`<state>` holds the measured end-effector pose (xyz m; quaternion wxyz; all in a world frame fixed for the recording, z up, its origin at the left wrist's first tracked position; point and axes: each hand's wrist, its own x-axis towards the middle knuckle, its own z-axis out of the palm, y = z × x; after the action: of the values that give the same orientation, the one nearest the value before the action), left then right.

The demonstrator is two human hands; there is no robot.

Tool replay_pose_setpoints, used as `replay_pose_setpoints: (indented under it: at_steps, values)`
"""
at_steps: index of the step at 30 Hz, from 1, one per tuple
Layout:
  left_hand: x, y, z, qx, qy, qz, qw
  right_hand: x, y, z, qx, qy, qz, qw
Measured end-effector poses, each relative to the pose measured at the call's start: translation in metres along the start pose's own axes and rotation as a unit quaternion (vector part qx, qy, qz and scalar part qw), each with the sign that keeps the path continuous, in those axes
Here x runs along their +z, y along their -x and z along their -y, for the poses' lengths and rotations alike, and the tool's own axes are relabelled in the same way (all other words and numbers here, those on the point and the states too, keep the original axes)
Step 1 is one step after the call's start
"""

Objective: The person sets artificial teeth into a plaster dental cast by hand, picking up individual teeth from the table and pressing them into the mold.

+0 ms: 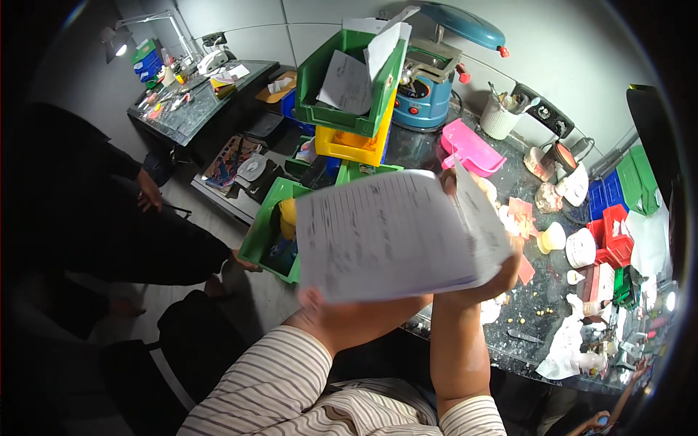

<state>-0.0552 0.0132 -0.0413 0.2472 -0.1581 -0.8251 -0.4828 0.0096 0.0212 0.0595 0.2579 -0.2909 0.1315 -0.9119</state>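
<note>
A stack of white paper sheets [378,232], lined and covered with handwriting, is held up in front of me, blurred by motion. My left forearm passes beneath it. Most of my left hand [450,183] is hidden under the sheets, with what look like its fingers at the far edge. My right hand [502,280] is closed around the right side of the stack, where some sheets [480,225] bend upward. Just beyond the papers stands a pile of plastic bins, a green bin [309,109] holding papers on top of a yellow bin [349,145].
At left, another person's hand [249,263] touches a green bin [265,232]. A blue machine [422,94], pink tray [469,149] and white holder with tools [500,116] stand on the dark worktop. Red bins [614,240], plaster models and tissue [567,345] crowd its right side.
</note>
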Motion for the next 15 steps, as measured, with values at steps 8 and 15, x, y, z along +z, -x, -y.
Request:
replay_pose_setpoints:
  at_steps: [8,15]
  values:
    - [0.011,-0.012,-0.006,0.016,0.005,0.016,1.0,0.009,0.012,-0.036,-0.02,0.39,0.263,0.882]
    - [0.007,-0.01,-0.01,0.006,-0.01,0.032,0.999,0.018,0.023,-0.058,0.031,0.538,0.369,0.758]
